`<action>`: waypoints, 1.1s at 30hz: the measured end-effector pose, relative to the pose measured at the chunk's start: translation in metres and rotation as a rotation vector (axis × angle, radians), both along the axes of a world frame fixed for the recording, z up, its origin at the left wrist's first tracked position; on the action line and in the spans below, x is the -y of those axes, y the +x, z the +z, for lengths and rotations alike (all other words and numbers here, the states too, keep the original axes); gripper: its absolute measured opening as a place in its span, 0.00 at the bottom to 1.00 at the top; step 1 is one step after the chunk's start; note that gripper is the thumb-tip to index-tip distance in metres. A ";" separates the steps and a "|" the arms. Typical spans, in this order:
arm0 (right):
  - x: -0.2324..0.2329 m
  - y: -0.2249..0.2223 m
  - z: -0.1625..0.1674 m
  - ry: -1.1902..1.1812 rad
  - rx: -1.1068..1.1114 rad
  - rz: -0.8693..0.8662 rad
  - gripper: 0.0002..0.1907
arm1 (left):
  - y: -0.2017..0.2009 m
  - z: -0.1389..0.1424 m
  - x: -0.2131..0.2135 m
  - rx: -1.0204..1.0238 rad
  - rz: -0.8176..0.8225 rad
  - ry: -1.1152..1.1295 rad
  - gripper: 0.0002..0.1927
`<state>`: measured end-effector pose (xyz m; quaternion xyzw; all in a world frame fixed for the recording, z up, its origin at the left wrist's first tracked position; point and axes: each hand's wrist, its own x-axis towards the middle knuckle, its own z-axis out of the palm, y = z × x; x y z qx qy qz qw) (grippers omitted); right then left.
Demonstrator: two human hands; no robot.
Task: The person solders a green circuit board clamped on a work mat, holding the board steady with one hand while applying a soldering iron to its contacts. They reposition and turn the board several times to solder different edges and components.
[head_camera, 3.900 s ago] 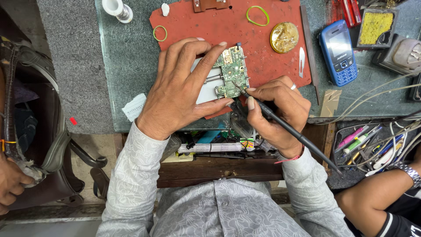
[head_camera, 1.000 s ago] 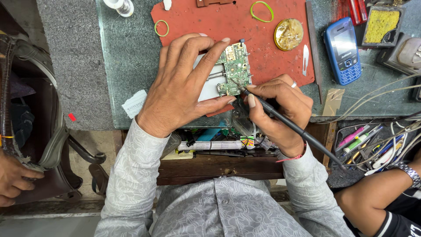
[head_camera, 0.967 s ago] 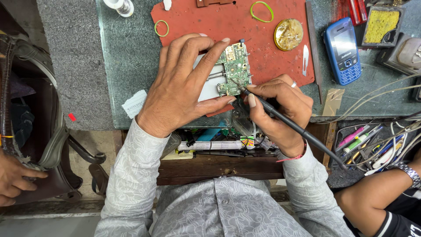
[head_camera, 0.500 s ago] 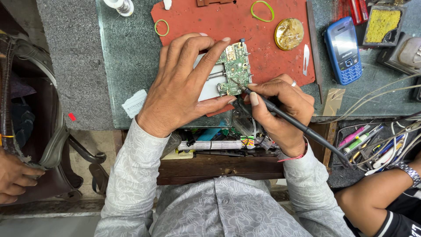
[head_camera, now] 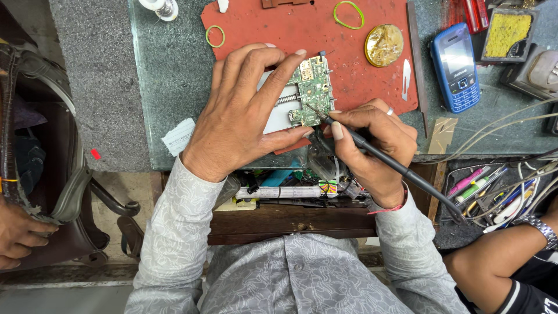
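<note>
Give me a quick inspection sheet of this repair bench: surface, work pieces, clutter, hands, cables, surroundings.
Surface: greenish glass-topped bench with a red mat on it.
Job's things: green circuit board lying over a white panel; black soldering iron, tip at the board's lower edge.
Clutter: blue keypad phone, round brass tin, two green rubber bands, yellow sponge tray, solder spool, paper scrap.
Hands: left hand steadies the board; right hand has a pen-like grip on the iron.
Cables: pale wires run off the right edge.
Surroundings: drawer of coloured tools; other people's hand and arm.
</note>
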<state>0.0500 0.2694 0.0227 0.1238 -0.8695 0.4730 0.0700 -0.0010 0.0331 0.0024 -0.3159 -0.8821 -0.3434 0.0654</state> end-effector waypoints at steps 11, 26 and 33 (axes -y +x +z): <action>-0.002 0.000 -0.001 0.007 -0.011 0.020 0.07 | 0.000 -0.001 -0.001 0.003 0.002 0.004 0.50; -0.001 -0.001 0.000 0.003 -0.018 0.033 0.08 | 0.000 0.001 0.000 0.000 -0.001 0.004 0.50; -0.002 -0.001 0.001 0.030 -0.032 0.047 0.07 | 0.000 0.000 -0.001 0.005 -0.005 0.009 0.50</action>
